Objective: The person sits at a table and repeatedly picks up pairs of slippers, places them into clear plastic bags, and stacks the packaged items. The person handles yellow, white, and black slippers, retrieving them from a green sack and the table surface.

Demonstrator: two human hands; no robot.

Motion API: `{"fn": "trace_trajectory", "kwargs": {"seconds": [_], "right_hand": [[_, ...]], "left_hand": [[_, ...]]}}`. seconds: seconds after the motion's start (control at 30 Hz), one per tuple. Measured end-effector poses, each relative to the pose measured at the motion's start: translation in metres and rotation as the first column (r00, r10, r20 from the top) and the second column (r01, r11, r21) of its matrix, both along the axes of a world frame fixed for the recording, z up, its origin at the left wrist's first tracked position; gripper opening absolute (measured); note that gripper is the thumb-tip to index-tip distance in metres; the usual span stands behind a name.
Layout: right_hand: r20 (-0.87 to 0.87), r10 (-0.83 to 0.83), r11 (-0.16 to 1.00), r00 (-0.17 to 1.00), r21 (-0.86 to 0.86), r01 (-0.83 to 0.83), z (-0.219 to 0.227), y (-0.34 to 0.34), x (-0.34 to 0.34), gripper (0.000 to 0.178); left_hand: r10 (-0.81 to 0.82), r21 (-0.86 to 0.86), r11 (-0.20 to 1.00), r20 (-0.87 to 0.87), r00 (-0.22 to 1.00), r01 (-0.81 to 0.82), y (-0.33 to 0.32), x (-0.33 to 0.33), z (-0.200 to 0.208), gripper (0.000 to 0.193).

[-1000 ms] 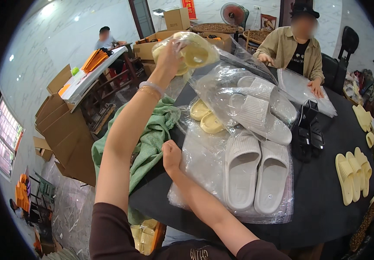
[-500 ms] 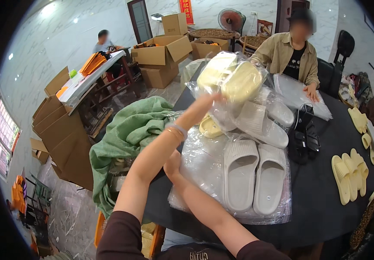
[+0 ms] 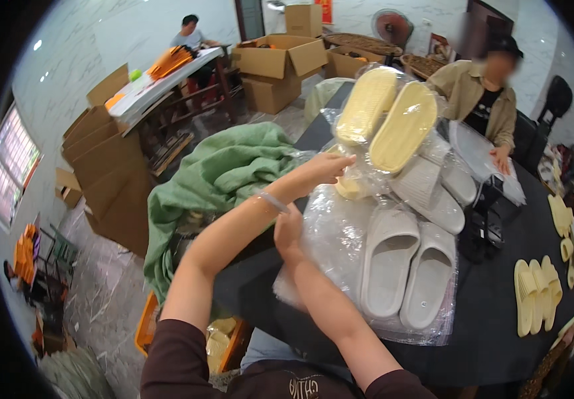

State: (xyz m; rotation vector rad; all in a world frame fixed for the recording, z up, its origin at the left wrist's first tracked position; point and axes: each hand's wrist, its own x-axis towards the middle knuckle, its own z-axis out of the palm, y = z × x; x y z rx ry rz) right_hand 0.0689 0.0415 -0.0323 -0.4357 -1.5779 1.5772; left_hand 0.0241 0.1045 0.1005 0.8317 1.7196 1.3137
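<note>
A pair of pale yellow slippers [image 3: 403,126] in a clear plastic bag lies on a pile of bagged slippers, flat faces upward. My left hand [image 3: 327,169] is at the near edge of that bag, its finger and thumb apart; no grip on the plastic shows. Below my left wrist, my right hand [image 3: 289,231] is closed, its fingers partly hidden; what they hold, if anything, does not show. Beside it spreads a stack of clear plastic bags [image 3: 333,229]. Grey slippers [image 3: 388,266] rest on the stack, with another bagged grey pair [image 3: 426,193] beyond them.
A green cloth [image 3: 227,159] drapes over the left side of the black table [image 3: 486,299]. Black strapped footwear [image 3: 486,216] and yellow slippers [image 3: 535,299] stand to the right. A co-worker [image 3: 476,100] sits across. An orange crate [image 3: 147,326] is below; cardboard boxes [image 3: 273,73] stand behind.
The bagged yellow slippers have come to rest on the pile, now with flat faces up. My left hand has drawn back from over them. The view has shifted slightly.
</note>
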Motion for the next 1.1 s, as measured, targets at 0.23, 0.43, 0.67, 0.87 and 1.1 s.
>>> {"fn": "trace_trajectory", "kwargs": {"seconds": [0.23,0.43,0.67,0.87,1.1], "right_hand": [[0.010,0.035,0.971,0.999,0.234,-0.037,0.007,0.008,0.008,0.024],[0.024,0.079,0.996,0.997,0.037,-0.080,0.012,-0.001,0.005,0.025],[-0.109,0.131,0.987,0.985,-0.081,-0.140,0.008,-0.003,0.000,0.022],[-0.061,0.156,0.987,0.986,-0.032,-0.158,0.008,-0.003,-0.001,0.021],[-0.061,0.151,0.986,0.987,-0.063,-0.155,0.006,-0.002,0.000,0.022]], "left_hand": [[0.482,0.213,0.866,-0.599,0.640,-0.453,-0.217,-0.062,-0.024,0.032],[0.329,-0.149,0.774,-0.736,0.591,-0.616,-0.399,-0.084,-0.265,0.036],[0.113,-0.410,0.887,-0.255,0.960,-0.213,-0.388,0.061,-0.395,0.036],[0.452,-0.369,0.758,-0.297,0.841,-0.538,-0.326,0.129,-0.404,0.030],[0.885,0.086,0.441,-0.206,0.417,-0.894,-0.365,0.000,-0.379,0.026]]}}
